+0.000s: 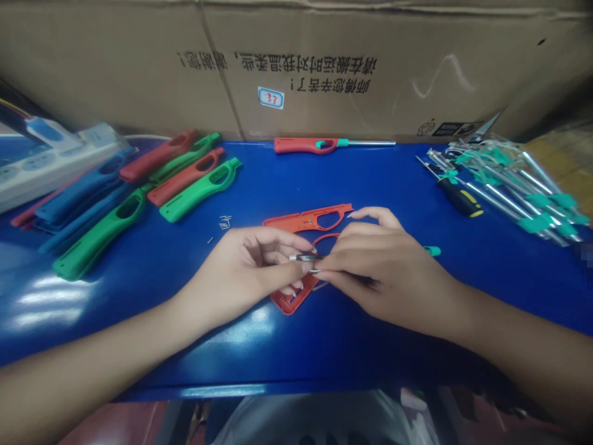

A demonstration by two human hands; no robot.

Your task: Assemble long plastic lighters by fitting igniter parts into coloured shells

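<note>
Between thumb and fingers, my left hand (252,262) pinches a small silver-and-black lighter part (303,258). The fingertips of my right hand (380,266) close on that part's right end, and what exactly they grip there is partly hidden. Below both hands lies an orange-red lighter shell half (290,303), covered in places by my fingers, with a thin wire (319,285) showing at its edge. Just beyond them rests another orange-red shell half (287,222), inner side up. A teal tip (433,251) sticks out from behind my right hand.
Red, blue and green lighter shells (199,190) lie at the left beside a white power strip (41,164). Small screws (225,221) sit nearby. An assembled red lighter (306,145) lies before the cardboard box (296,37). At right are metal lighter tubes (532,191) and a black-and-yellow screwdriver (461,196).
</note>
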